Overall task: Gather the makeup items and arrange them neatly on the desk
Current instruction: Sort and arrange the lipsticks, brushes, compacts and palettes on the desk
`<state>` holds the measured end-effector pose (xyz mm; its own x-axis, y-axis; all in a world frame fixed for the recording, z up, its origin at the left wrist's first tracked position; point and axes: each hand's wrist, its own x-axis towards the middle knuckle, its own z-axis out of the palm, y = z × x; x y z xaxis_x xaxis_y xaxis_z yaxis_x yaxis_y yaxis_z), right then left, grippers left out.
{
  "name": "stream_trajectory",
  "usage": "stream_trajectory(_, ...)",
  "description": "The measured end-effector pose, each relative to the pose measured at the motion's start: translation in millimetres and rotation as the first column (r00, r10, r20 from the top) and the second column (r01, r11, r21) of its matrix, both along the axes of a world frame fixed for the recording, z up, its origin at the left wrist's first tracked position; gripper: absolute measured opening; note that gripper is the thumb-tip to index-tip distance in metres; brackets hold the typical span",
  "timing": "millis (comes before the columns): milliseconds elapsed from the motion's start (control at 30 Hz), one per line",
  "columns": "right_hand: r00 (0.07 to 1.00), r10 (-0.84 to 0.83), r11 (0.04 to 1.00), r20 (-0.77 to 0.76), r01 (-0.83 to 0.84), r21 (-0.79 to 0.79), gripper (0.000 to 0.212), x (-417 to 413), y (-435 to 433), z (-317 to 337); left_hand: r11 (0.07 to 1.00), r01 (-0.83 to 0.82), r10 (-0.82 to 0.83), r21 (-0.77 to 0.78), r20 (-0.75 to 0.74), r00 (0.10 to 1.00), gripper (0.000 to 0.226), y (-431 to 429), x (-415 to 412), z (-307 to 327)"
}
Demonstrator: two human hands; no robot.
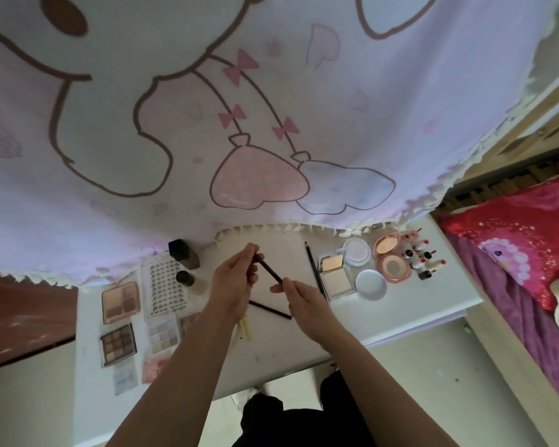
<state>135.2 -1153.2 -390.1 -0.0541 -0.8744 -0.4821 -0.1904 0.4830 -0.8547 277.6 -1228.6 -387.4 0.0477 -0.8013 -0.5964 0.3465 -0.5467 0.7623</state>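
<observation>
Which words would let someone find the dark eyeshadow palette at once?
Start at the white desk and go to its left edge, where palettes lie in a cluster. The dark eyeshadow palette lies just nearer the person than the rose-gold palette, left of the pale shimmer palette. It alone has a dark frame with a grid of brown square pans.

Left hand, right hand, both pinching pencil (dark)
</observation>
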Motion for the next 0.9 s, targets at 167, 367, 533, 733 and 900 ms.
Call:
stream_trajectory(167,0.986,0.017,0.992,-0.166,-0.037,-0.119,0.038,0,-9,28,0.994,-0.105,0.105,0.001,-0.098,0.990,0.015,-7,-6,14)
stream_trajectory(367,0.942,-0.064,0.989,-0.331,0.015,-0.149,0.038,-29,7,37,0.931,-0.363,0.361,0.039,-0.251,0.898,0.010,-30,21,26)
stream_trajectory(533,0.971,-0.186,0.980,-0.148,0.173,-0.096,0.032,-40,14,26,0.965,-0.263,0.257,0.021,-0.290,0.922,0.009,-28,21,33)
stream_trajectory(733,0.974,-0.225,0.973,0.028,0.226,-0.044,0.019,-34,10,31,0.924,-0.280,0.360,0.259,-0.351,0.864,0.011,9,6,21)
stream_trajectory(900,0.946,-0.302,0.953,0.121,0.295,0.070,0.018,-35,11,24,0.935,-0.137,0.247,0.327,-0.322,0.914,0.006,30,5,11)
